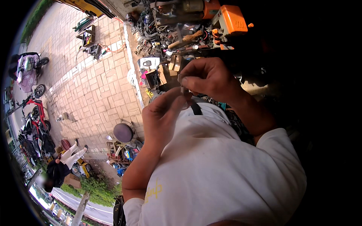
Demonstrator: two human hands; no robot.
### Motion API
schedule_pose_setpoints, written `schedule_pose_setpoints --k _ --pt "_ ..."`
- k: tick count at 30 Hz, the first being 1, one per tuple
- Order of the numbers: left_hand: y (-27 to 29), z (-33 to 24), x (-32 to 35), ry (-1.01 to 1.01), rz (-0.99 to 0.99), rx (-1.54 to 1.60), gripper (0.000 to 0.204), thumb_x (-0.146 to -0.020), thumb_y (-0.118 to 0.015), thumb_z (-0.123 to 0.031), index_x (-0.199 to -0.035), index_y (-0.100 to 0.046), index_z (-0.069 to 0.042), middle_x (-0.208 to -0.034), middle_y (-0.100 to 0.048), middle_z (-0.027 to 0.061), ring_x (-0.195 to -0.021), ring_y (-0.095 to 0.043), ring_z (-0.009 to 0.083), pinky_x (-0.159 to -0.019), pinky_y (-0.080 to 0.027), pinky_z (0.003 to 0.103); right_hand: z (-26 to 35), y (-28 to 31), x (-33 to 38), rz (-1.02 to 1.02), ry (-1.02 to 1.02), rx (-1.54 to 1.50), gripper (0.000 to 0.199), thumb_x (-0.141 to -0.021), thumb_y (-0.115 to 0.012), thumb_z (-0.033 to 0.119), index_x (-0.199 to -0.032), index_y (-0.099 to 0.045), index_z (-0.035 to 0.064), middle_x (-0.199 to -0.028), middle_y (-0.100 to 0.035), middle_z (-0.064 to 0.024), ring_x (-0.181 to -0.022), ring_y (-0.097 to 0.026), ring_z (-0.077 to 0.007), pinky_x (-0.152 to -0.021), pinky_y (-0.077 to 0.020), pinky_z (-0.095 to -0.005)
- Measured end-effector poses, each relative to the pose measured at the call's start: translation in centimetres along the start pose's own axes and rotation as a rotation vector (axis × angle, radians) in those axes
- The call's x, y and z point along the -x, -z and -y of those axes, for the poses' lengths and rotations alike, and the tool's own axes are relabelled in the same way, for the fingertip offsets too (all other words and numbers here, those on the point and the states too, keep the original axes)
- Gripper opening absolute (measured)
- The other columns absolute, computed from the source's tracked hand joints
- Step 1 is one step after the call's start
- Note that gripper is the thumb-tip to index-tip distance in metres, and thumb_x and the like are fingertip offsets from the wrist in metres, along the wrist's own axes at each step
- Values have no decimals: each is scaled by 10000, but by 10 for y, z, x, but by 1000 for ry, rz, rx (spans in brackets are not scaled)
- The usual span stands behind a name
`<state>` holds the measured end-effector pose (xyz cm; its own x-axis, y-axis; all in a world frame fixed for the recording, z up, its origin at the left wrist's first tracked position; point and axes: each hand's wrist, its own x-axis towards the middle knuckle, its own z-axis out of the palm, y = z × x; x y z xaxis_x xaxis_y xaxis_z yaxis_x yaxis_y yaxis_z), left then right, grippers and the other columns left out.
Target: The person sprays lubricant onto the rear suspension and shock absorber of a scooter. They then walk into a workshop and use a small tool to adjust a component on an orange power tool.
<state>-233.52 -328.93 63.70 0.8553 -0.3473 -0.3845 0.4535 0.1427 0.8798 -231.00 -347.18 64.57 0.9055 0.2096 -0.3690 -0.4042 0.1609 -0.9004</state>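
Observation:
My left hand (162, 109) and my right hand (209, 77) meet in front of my chest, fingertips almost touching. Between the left thumb and fingers sits a small pale piece (182, 90), possibly metal; its kind is too small to make out. The right thumb and forefinger pinch together just above it, and whatever they hold is mostly hidden by the fingers. Beyond the hands lie a small open cardboard box (152, 80) and a brown carton (175, 63).
A cluttered bench holds tools, a wooden-handled brush (186, 39) and an orange case (232, 20). On the paving stand a round stool (123, 132) and an open toolbox (89, 35). Scooters (34, 116) are parked at left; a person (62, 169) is at lower left. Deep shadow covers the right.

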Motion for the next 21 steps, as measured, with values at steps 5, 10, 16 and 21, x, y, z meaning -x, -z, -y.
schedule_pose_setpoints --k 5,10,16,21 --pt "0 -3 3 -10 -2 -40 289 -920 -582 -27 -1182 -579 94 -1004 -679 141 -871 -656 167 -801 -545 291 3 -1 -2 14 -17 8 99 -829 -639 24 -907 -652 -35 -760 -664 -65 -646 -616 -92 -561 -498 -228" --pt "-2 -9 2 30 8 15 264 -921 -539 19 -1172 -609 61 -1012 -680 92 -896 -640 122 -827 -513 255 1 -1 -4 15 -5 3 89 -830 -642 24 -899 -654 -31 -743 -661 -62 -627 -602 -84 -548 -487 -223" --pt "-4 -10 0 19 -12 -27 261 -920 -537 22 -1167 -613 59 -996 -682 84 -887 -640 117 -824 -512 249 -1 -1 -6 -8 8 34 79 -835 -638 22 -894 -653 -29 -744 -660 -60 -626 -601 -81 -547 -487 -221" --pt "-1 3 -3 -67 -15 -123 308 -929 -586 -45 -1192 -562 114 -986 -675 156 -853 -666 183 -782 -562 293 -3 1 -6 -16 19 47 83 -833 -642 30 -888 -652 -31 -740 -660 -58 -616 -597 -85 -545 -482 -223"
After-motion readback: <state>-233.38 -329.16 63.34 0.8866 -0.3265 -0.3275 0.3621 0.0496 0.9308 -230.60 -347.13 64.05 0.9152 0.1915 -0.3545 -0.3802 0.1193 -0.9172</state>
